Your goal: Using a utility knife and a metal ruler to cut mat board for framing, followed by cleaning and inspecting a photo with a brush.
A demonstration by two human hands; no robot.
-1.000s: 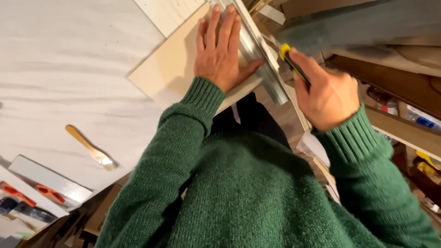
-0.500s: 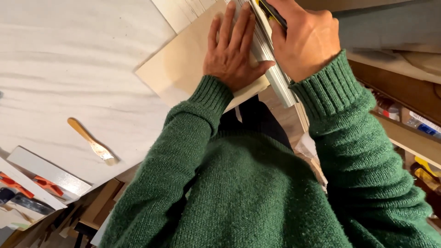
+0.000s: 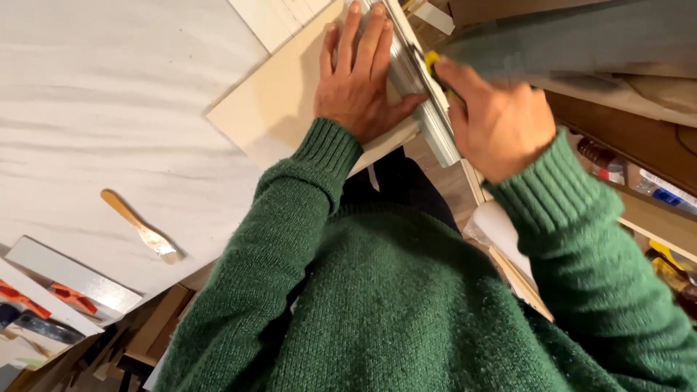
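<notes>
A broad white tabletop [image 3: 94, 116] takes up most of the scene, and everything else sits in relation to the pale cream board [image 3: 279, 120] lying near its edge. The person in a green sweater [image 3: 377, 312] leans over that board from below. Along the board's right-hand edge lies a long metal straightedge [image 3: 417, 87], running up and away, touching the board. The left hand [image 3: 359, 83] is spread flat, fingers apart, palm on the board and thumb pushed against the straightedge, holding it down rather than gripping it. Just to the right of the straightedge, off the board's edge, the right hand [image 3: 497, 127] has its grip closed around a yellow-tipped cutter [image 3: 433, 62], whose tip meets the straightedge's far side; the blade itself is too small to make out. Well to the lower left of the board, apart from it, a wooden-handled spatula [image 3: 141, 226] lies on the tabletop. Further down-left from there, past the tabletop edge, I can see orange-handled clamps [image 3: 51, 296]. To the right of the board, beyond the right hand, there are shelves [image 3: 639, 181] with small clutter I cannot tell apart.
</notes>
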